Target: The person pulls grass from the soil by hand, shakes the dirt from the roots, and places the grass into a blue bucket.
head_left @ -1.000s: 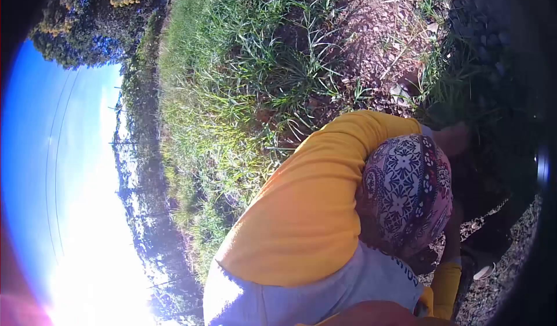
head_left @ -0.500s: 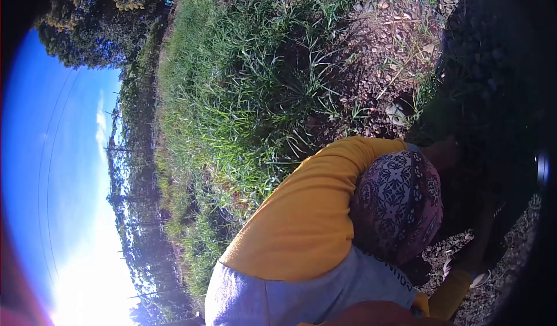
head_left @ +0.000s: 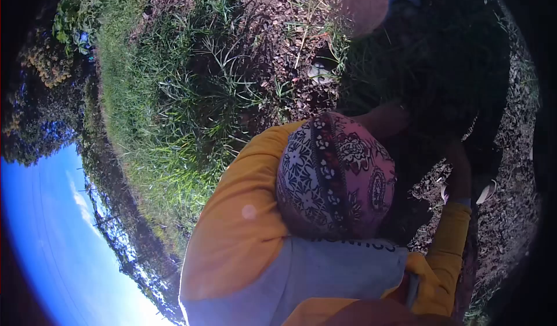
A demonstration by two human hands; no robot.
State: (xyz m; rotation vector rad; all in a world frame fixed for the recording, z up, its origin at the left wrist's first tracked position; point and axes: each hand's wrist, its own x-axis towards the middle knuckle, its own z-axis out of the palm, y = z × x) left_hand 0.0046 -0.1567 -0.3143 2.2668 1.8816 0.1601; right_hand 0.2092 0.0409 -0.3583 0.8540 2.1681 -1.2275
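Observation:
Neither my left hand nor my right hand shows in the head view. Close in front of me a co-worker in a yellow and grey shirt bends low over the ground, a patterned pink and dark cloth covering the head. One of that person's hands reaches into deep shade by the grass. The other arm, in a yellow sleeve, stretches down into the same shade. Its hand is dim, and whatever the fingers hold is hidden in darkness. Pale curved straps or strips lie beside that wrist.
Green grass grows along the slope behind the co-worker. Stony soil with dry stalks and a pale stone lies past the head. Loose gravel borders the shade. Trees stand far off, with the view lying sideways.
My view has shifted, so the co-worker sits further left in it. The head covering shows more from above, and the sleeved arm with its wrist is more visible.

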